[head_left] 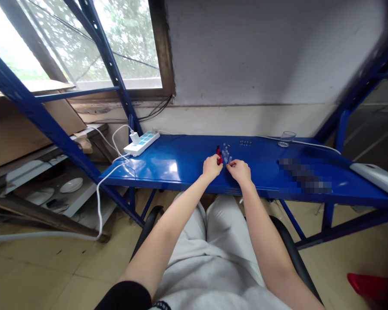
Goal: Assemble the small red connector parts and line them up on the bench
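Both my hands rest on a blue metal shelf (181,161) in front of me. My left hand (211,167) is curled, its fingers pinched on a small red piece (219,156). My right hand (239,169) is closed too, fingertips on a cluster of small clear blue-tinted pieces (226,156) that stand between the two hands. What exactly the right fingers hold is too small to make out. A row of tiny dark parts (245,143) lies further back on the shelf.
A white power strip (141,143) with a plug and white cable lies at the shelf's left end. A clear glass (286,138) stands at the back right. Blue rack posts (45,125) flank the shelf. White dishes (70,185) sit low at left. Something red (373,286) lies on the floor.
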A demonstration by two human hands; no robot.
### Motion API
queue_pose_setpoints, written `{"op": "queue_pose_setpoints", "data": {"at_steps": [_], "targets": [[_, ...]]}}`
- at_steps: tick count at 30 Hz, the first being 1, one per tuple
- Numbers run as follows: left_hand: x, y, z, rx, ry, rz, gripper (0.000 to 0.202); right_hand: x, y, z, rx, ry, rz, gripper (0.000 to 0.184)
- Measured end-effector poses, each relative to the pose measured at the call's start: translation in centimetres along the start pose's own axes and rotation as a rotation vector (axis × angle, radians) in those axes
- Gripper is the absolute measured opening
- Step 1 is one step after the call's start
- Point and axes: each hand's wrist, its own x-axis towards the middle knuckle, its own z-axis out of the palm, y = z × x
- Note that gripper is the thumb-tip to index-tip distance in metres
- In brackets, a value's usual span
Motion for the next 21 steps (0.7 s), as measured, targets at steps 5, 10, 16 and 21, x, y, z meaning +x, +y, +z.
{"op": "queue_pose_setpoints", "data": {"at_steps": [5,10,16,21], "targets": [[0.1,-0.1,-0.1,0.066,-0.002,-0.019,0.010,0.1,0.3,0.4,-0.029,0.030,-0.023,0.021],[-0.3,-0.2,-0.5,-0.024,0.002,-0.037,0.028,0.0,0.6,0.6,-0.026,0.052,-0.037,0.023],[-1.8,0.1,-2.0,0.106,0.034,0.170,0.031,-0.4,0.5,0.5,-0.034,0.058,-0.044,0.022],[-2.3,0.1,-2.3,0.252,-0.049,0.309,0.035,-0.4,0.4,0.5,-0.038,0.054,-0.044,0.022]]}}
